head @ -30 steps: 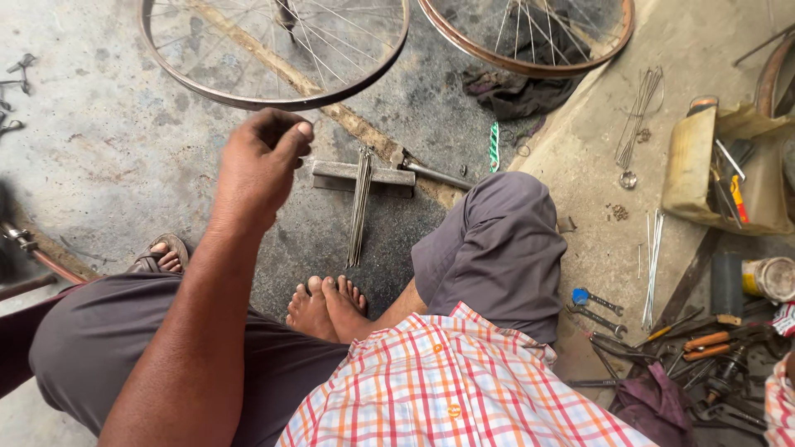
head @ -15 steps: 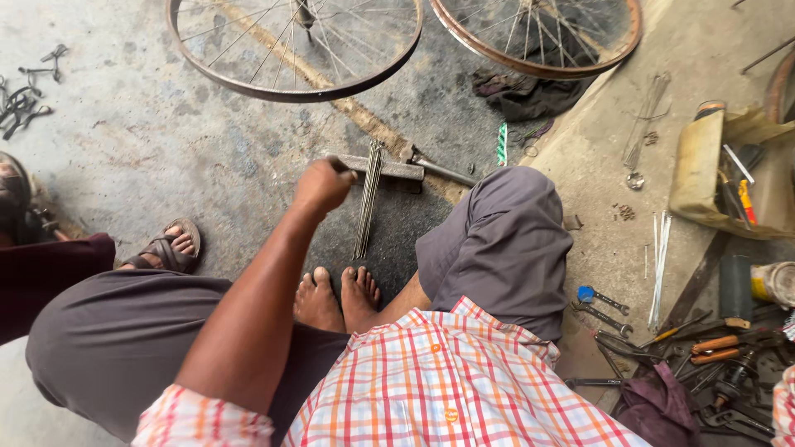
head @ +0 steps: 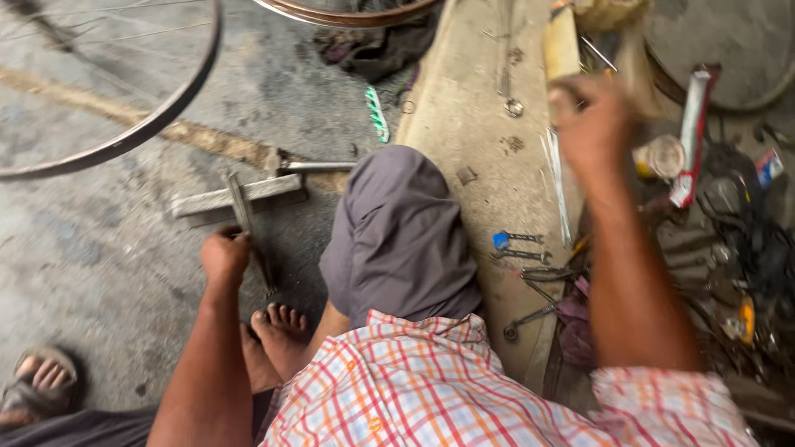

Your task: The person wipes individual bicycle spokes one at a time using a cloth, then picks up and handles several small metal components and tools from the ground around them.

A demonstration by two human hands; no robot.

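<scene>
Spokes [head: 247, 228], a thin metal bundle, lie across a wooden block [head: 236, 195] at 10 o'clock, your left hand [head: 224, 255] closed on them. Your right hand [head: 592, 124] reaches blurred to 1 o'clock toward the yellow box [head: 563, 41]; grip unclear. Working unsighted, that left hold could slip and scatter the bundle over your bare feet [head: 277, 335].

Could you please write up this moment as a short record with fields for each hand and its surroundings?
Left hand: grips a bundle of spokes that rests on a wooden block.
Right hand: blurred, raised over the tool clutter; nothing clearly held.
Floor: wheel rim, hammer beside the block.
Ledge: spanners, loose spokes.
Posture: seated, bare feet by the block.
</scene>
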